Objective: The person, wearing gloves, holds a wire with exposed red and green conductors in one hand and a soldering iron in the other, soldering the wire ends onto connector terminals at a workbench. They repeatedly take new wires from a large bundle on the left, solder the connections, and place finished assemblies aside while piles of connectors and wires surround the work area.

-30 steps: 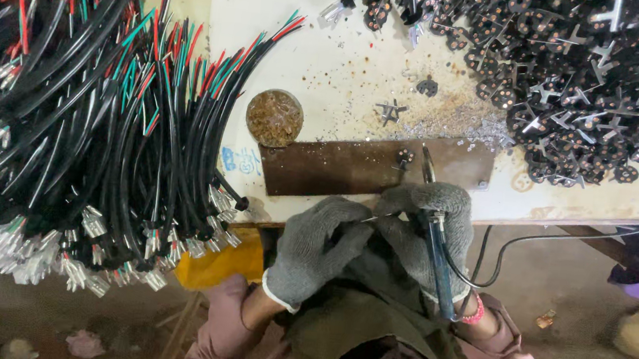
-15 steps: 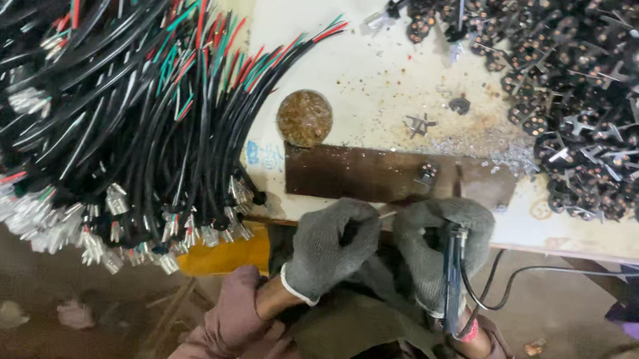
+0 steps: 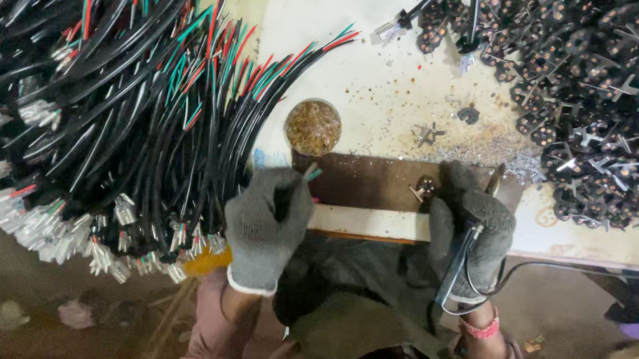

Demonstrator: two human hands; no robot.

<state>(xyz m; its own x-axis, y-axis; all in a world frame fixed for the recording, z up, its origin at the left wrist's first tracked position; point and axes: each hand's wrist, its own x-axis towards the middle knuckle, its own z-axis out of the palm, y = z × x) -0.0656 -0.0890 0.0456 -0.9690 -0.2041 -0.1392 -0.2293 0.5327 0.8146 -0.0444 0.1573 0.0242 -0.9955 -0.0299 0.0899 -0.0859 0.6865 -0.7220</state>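
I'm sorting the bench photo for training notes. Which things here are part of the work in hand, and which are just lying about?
In hand:
- left hand, gloved, pinching a cable end
- right hand, gloved, gripping a corded soldering iron
- brown work plate with a small dark part

Lying about:
- cable heap
- pile of dark parts
- round tin
- stray part

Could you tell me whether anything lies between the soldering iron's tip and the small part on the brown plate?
Nothing visible does. The right hand holds the soldering iron close beside the small part on the brown plate, with only bare plate between them.
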